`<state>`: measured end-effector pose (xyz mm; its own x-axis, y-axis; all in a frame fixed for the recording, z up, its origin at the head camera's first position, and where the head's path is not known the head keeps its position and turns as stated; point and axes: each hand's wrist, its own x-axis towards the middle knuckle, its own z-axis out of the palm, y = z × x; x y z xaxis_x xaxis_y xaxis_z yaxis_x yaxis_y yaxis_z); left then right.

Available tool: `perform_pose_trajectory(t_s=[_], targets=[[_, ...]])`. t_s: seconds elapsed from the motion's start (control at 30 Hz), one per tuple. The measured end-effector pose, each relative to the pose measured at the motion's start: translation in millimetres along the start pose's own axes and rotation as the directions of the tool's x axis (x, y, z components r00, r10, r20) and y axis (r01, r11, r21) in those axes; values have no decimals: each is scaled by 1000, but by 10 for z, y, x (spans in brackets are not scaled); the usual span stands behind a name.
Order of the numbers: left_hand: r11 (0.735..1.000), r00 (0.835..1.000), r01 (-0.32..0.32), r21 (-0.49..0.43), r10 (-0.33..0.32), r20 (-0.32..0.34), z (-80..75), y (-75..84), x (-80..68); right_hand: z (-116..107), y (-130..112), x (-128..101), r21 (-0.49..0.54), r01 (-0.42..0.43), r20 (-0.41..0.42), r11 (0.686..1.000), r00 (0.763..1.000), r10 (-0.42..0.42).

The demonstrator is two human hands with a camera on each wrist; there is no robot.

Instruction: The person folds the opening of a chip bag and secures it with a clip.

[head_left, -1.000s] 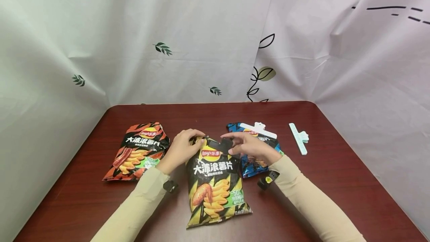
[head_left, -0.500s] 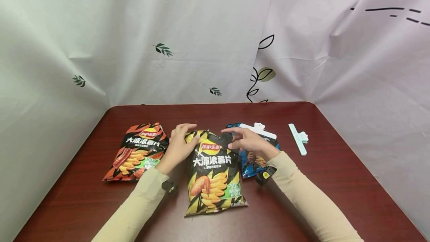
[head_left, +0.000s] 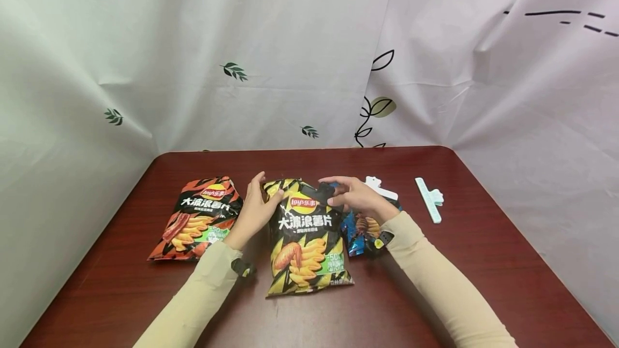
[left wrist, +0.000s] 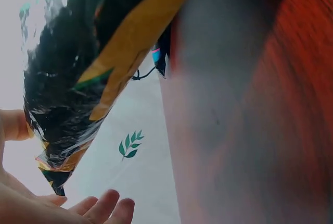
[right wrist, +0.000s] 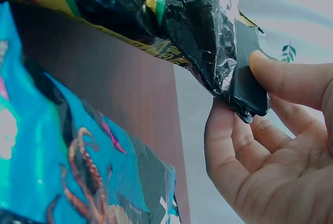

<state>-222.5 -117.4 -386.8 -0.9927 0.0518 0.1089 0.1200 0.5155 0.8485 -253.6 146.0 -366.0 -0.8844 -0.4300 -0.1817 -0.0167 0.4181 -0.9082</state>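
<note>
**Black clip riding the crinkled top of the yellow bag**

Black plastic is sitting between the thumb and fingers of the right hand (head_left: 355, 197): it is pinching a black clip (right wrist: 248, 81) against the top right corner of the yellow-and-black crisp bag (head_left: 307, 240). The left hand (head_left: 256, 209) is curling around the bag's top left corner, thumb in front, bracing it. The bag is lying in the middle of the dark red worktop (head_left: 483, 262), its top edge lifting slightly between the 2 hands.

The main risk, as I judge it, is the clip biting only the corner. The wrist view is showing the film bunching and wrinkling at the clip's edge, so the bar could be closing on a fold rather than across the full mouth, leaving a gap. The glossy film is also looking slippery; if the left hand is loosening, the top could be sliding out sideways.

A blue bag (head_left: 360, 230) is lying just beside and partly under the right forearm, already wearing a white clip (head_left: 382, 187), and a careless sweep of the sleeve could be nudging it. An orange bag (head_left: 200, 216) is lying to the left, and a pale green clip (head_left: 429, 197) well apart on the right.
</note>
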Motion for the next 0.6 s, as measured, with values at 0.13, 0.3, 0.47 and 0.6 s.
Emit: perform_pose_trajectory(t_s=[0.13, 0.3, 0.47, 0.6], targets=[[996, 997, 67, -61, -64, 41, -4, -13, 13, -3, -15, 31, 15, -24, -22, 1000, 999, 24], [986, 989, 133, -96, -126, 80, 13, -30, 29, -12, -38, 75, 13, -29, -48, 999, 998, 30], [980, 982, 173, -98, -164, 92, 39, -43, 37, -29, -31, 115, 9, -27, -66, 1000, 997, 28], [976, 979, 186, -112, -174, 107, 67, -36, 40, -37, -27, 136, 16, -34, -71, 999, 997, 35]])
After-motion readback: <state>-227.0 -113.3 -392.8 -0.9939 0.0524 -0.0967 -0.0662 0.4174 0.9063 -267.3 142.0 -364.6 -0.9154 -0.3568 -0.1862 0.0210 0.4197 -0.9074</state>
